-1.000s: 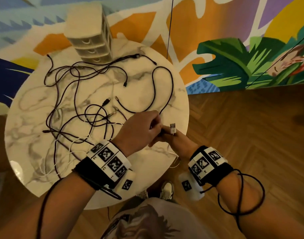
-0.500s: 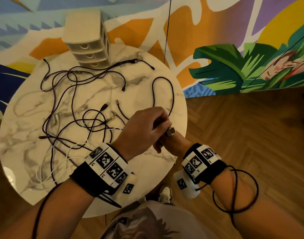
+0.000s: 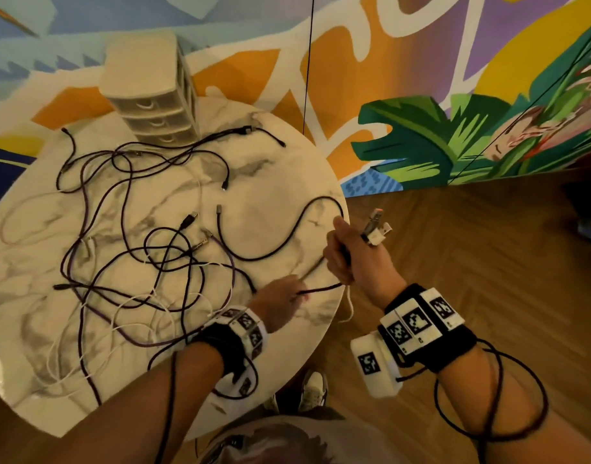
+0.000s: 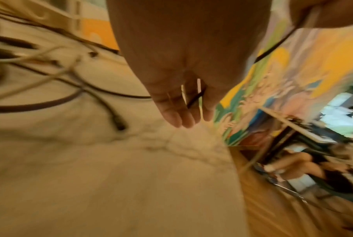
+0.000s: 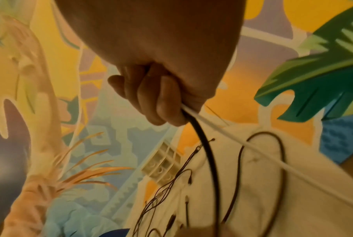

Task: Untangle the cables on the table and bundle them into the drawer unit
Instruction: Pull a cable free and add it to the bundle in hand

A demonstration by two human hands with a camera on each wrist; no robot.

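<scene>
A tangle of black, purple and white cables point(image 3: 147, 249) sprawls over the round marble table point(image 3: 270, 182). The cream drawer unit point(image 3: 153, 98) stands at the far edge with its drawers closed. My right hand point(image 3: 347, 252) hovers just past the table's right edge. It grips a black cable point(image 5: 203, 141) and a white cable point(image 5: 272, 158) together, and their USB plugs point(image 3: 374, 226) stick up from the fist. My left hand point(image 3: 284, 296) is low over the table near the front edge. It pinches the black cable point(image 4: 195, 99), which runs taut to the right hand.
The black cable's far part loops over the table's right side point(image 3: 307, 209). A painted mural wall point(image 3: 421, 95) rises behind the table, and wooden floor point(image 3: 471, 246) lies to the right. My shoes point(image 3: 314, 386) are under the near edge. A sensor wire coils around my right forearm point(image 3: 488, 396).
My hands, together at the cable ends before, have drawn apart. The right moved right past the table edge with the plugs; the left slid down the black cable toward me.
</scene>
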